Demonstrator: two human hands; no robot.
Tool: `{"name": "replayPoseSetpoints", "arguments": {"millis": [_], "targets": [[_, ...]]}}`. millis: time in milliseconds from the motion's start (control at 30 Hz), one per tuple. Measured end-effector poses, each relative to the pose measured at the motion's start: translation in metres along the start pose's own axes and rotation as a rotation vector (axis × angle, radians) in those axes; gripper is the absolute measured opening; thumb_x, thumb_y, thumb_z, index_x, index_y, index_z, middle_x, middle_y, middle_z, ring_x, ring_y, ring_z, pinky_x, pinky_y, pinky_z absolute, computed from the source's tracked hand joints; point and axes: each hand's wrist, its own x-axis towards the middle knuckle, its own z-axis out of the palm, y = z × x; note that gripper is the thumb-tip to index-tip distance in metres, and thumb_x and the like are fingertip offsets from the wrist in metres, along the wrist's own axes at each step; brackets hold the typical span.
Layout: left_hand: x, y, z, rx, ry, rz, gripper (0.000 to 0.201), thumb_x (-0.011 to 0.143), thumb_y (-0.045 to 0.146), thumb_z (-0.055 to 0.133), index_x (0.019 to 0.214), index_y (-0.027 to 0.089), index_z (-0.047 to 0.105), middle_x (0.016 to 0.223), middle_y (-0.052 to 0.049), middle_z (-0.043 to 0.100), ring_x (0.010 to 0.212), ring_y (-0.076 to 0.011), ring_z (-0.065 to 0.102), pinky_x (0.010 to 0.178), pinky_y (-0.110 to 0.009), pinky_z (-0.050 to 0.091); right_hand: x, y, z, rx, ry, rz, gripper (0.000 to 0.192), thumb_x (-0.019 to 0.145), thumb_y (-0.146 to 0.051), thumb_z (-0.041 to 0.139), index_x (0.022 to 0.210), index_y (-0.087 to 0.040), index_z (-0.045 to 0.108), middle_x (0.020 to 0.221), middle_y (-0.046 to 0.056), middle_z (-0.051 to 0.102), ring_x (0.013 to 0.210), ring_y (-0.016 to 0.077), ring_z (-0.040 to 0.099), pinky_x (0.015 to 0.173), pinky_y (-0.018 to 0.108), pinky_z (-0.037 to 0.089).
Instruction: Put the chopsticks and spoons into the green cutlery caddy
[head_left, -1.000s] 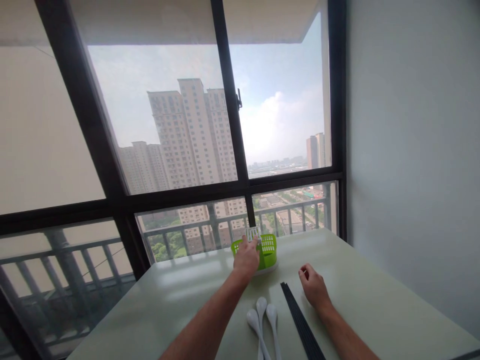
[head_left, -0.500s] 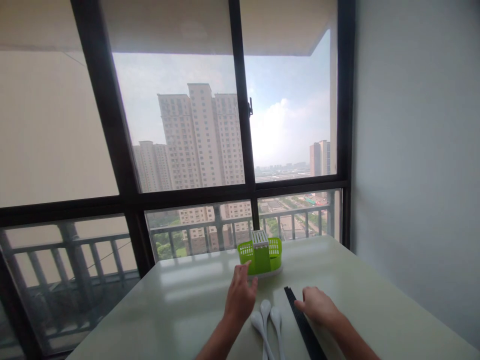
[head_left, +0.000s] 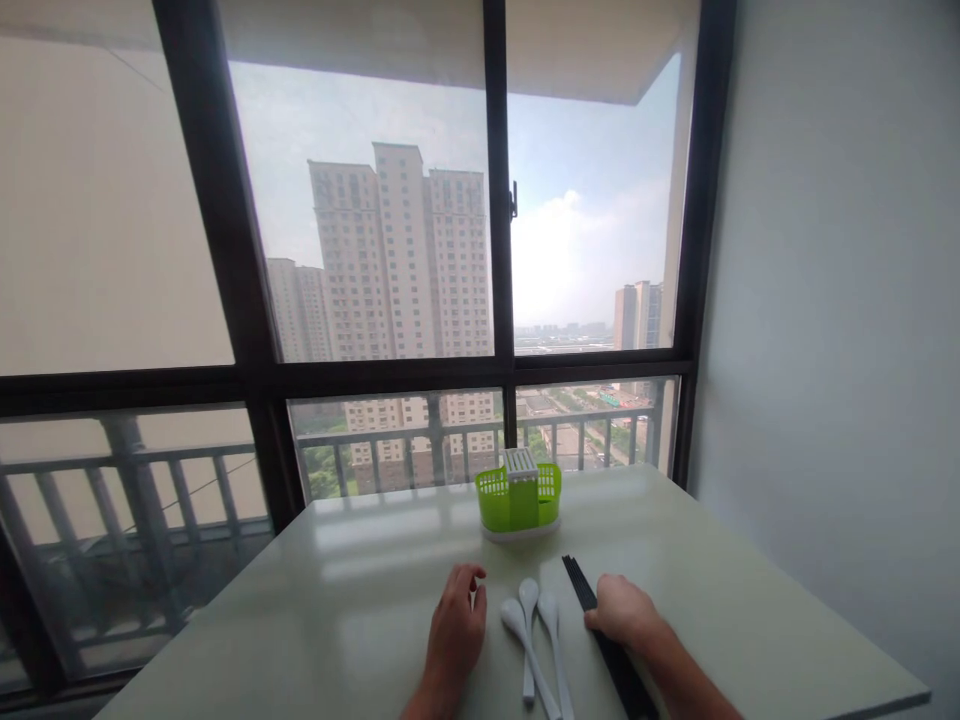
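The chopsticks (head_left: pixel 613 660) are touched by the curled right hand (head_left: pixel 622 608); whether they are firmly gripped cannot be told. The left hand (head_left: pixel 457 620) is held half open with nothing in it. Compared with a second ago, the left has been drawn back from the caddy (head_left: pixel 523 503). Under both hands a pale, glossy table (head_left: pixel 360 610) is seen; beyond them is set the rounded green caddy, slotted white on top. Between them are laid the straight, dark chopsticks and smooth, oval-bowled white spoons (head_left: pixel 528 646).

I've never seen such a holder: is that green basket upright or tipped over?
Upright: the green basket stands on its white base, its slotted white top facing up.
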Motion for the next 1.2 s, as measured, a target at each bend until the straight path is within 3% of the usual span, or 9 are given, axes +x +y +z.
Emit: {"name": "replayPoseSetpoints", "arguments": {"millis": [333,600,867,967,1067,1200], "targets": [[0.005,-0.002,-0.004,-0.053,0.082,-0.061,0.017,0.086,0.027,0.049,0.093,0.023,0.063,0.084,-0.002,0.065,0.072,-0.0196,0.063,0.073,-0.032,0.051,0.005,0.005,0.005,0.012,0.000,0.066,0.029,0.053,-0.023,0.082,0.070,-0.020,0.059,0.088,0.012,0.073,0.087,0.0334,0.072,0.071,0.036,0.053],[0.005,0.002,-0.005,-0.056,0.022,-0.047,0.017,0.087,0.028,0.046,0.091,0.022,0.062,0.088,-0.004,0.066,0.074,-0.0198,0.062,0.075,-0.033,0.050,0.012,0.013,0.007,0.080,-0.009,0.080,0.034,0.053,-0.026,0.083,0.064,-0.021,0.052,0.075,0.006,0.068,0.081,0.0273,0.071,0.066,0.030,0.052],[0.004,0.002,-0.004,-0.071,0.018,-0.045,0.016,0.089,0.026,0.046,0.088,0.022,0.061,0.088,-0.003,0.066,0.072,-0.0185,0.062,0.074,-0.031,0.049,0.009,0.011,0.000,0.183,-0.134,0.101,0.021,0.066,-0.020,0.067,0.053,-0.021,0.051,0.040,0.001,0.050,0.041,0.0220,0.059,0.043,0.029,0.045],[0.004,0.003,-0.006,-0.073,0.031,-0.047,0.016,0.090,0.029,0.048,0.088,0.022,0.063,0.085,-0.002,0.066,0.071,-0.0183,0.062,0.073,-0.030,0.049,0.009,0.009,-0.016,0.231,-0.147,0.061,0.020,0.070,-0.022,0.063,0.053,-0.020,0.053,0.038,0.002,0.051,0.037,0.0192,0.055,0.039,0.026,0.041],[0.004,0.009,-0.009,-0.077,0.036,-0.035,0.019,0.092,0.034,0.049,0.089,0.022,0.063,0.084,-0.002,0.065,0.071,-0.0182,0.061,0.071,-0.029,0.048,0.005,-0.004,-0.039,0.338,-0.119,-0.020,0.017,0.080,-0.030,0.058,0.066,-0.020,0.056,0.048,0.002,0.060,0.040,0.0169,0.058,0.038,0.023,0.041],[0.001,0.033,-0.015,-0.116,-0.091,0.062,0.020,0.095,0.034,0.049,0.091,0.022,0.065,0.084,-0.003,0.065,0.073,-0.0180,0.062,0.073,-0.028,0.049,-0.016,-0.032,-0.063,0.583,0.046,-0.307,0.018,0.087,-0.038,0.055,0.082,-0.021,0.055,0.065,0.000,0.066,0.050,0.0150,0.063,0.044,0.021,0.046]]}}
